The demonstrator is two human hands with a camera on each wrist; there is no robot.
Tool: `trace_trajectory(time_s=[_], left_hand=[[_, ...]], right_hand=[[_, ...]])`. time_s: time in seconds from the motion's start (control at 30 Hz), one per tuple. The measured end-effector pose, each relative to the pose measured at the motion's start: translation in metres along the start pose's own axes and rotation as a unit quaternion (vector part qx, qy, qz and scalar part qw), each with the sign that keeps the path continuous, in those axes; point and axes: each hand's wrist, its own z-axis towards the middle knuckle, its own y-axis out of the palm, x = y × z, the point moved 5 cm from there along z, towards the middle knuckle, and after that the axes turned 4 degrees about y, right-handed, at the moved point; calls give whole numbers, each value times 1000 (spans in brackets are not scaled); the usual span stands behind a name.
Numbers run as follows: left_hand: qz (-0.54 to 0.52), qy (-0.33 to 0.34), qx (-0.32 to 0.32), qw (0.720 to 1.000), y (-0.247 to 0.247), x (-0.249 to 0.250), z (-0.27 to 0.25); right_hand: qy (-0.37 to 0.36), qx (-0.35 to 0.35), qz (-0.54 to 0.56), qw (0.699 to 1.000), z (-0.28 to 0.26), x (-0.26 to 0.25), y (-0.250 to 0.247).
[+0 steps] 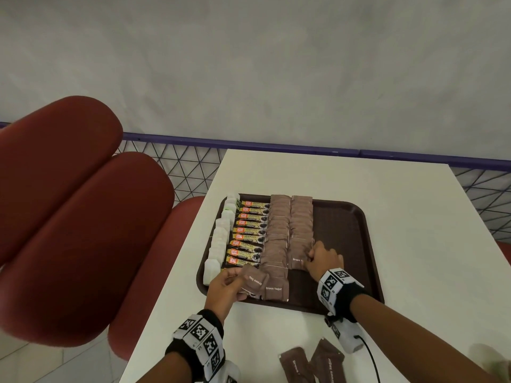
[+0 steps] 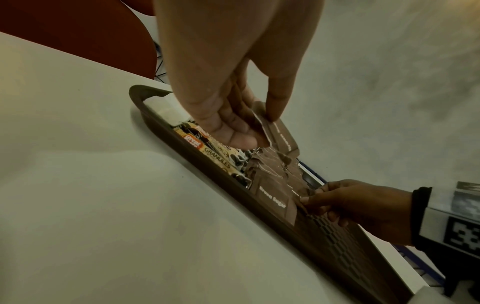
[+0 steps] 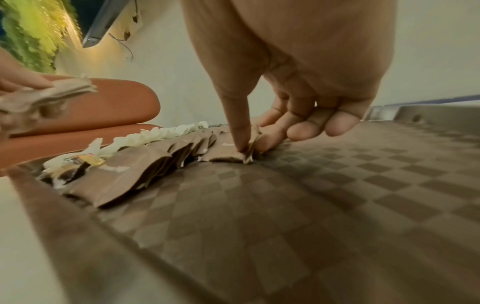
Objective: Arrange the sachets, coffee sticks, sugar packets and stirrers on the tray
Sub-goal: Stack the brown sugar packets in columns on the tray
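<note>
Right grip (image 1: 309, 255) pinching tray-laid sugar packet (image 1: 297, 254) (right edge).

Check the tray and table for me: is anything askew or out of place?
Mostly tidy rows on the tray. Two brown sugar packets lie loose and crooked on the table, off the tray. The left hand holds a tilted bunch of packets not yet laid down.

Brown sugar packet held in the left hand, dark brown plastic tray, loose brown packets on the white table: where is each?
Brown sugar packet (image 1: 255, 280): head view, its printed face.
Dark brown plastic tray (image 1: 343, 233): head view, bare textured floor.
Loose brown packets (image 1: 326, 360): head view, right packet's middle.
</note>
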Motion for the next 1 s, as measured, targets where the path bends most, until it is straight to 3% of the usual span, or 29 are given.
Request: trace_trajectory(time_s=[0.23,0.4,0.47,0.53,0.63,0.73,0.83,0.93,1.0], left_hand=[[-31,8,-6,999,3,1,2],[-50,20,-12,998,7,4,-1],[-38,23,-17,999,9,4,-2],[-14,32,-27,999,14,6,-5],[23,39,-55,997,26,9,-8],[17,34,-74,997,37,11,-9],[17,44,-63,997,41,13,-9],[29,50,-45,997,36,9,-8],[38,48,-43,997,32,6,-8]], right_hand=[[-7,20,-28,999,-5,-6,-5],[-93,67,62,991,-20,-21,-23],[-165,23,163,973,-29,-32,-24],[-232,-73,267,933,-42,-47,-23],[-273,-190,282,900,-60,-63,-13],[-278,-225,220,907,-69,-66,-6],[-270,-149,187,933,-64,-57,-18],[-156,-62,201,965,-45,-27,-31],[-65,-43,247,966,-33,-5,-34]])
